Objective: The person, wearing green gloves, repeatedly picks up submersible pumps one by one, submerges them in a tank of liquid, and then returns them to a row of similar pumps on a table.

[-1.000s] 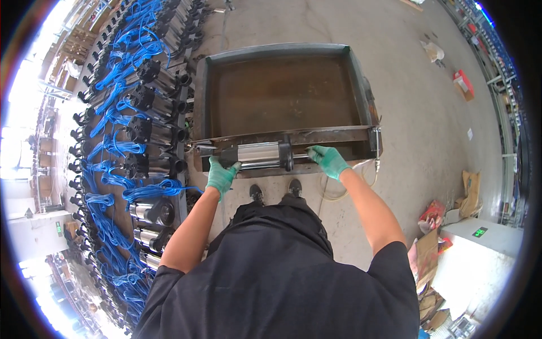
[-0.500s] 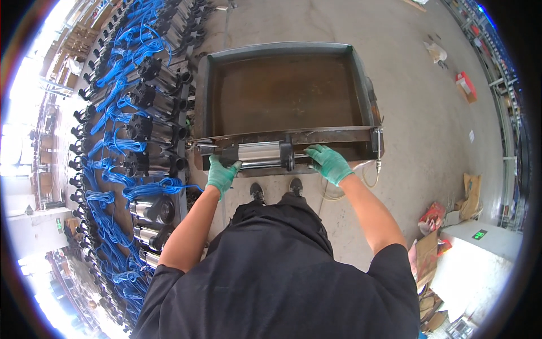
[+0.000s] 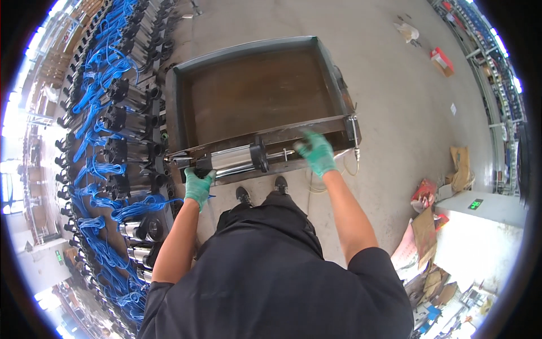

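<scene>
The metal cylinder (image 3: 232,159) lies on its side at the front trough (image 3: 337,139) of the big tank (image 3: 333,79), its long axis running left to right, with the right end a little farther from the person. Its middle is smooth, bright, reflective metal; its left end is black, and a wide black collar (image 3: 259,154) rings the right end. Beyond the collar, a thin metal rod (image 3: 276,155) with a short crosspiece points right, along nearly the same line.

The 2 hands wear green gloves. The left hand (image 3: 197,186) is at the black left end, thumb parted from fingers and the thumb by the cylinder's lower edge; how firmly it grips, I cannot tell. The right hand (image 3: 316,152) is blurred, its fingers spread beside the rod's tip, perhaps just clear of it.

The tank is a shallow rectangular box with straight metal walls and a flat, brown, blotchy surface inside. The trough is a narrow, dark compartment along its near side. A thin, pale hose (image 3: 354,169) hangs in a loop at its right corner.

On the left, black-and-silver pumps (image 3: 130,150) lie in a long row with coiled blue cables (image 3: 109,168). To the right, a red box (image 3: 442,61) sits on the smooth grey floor (image 3: 389,124).
</scene>
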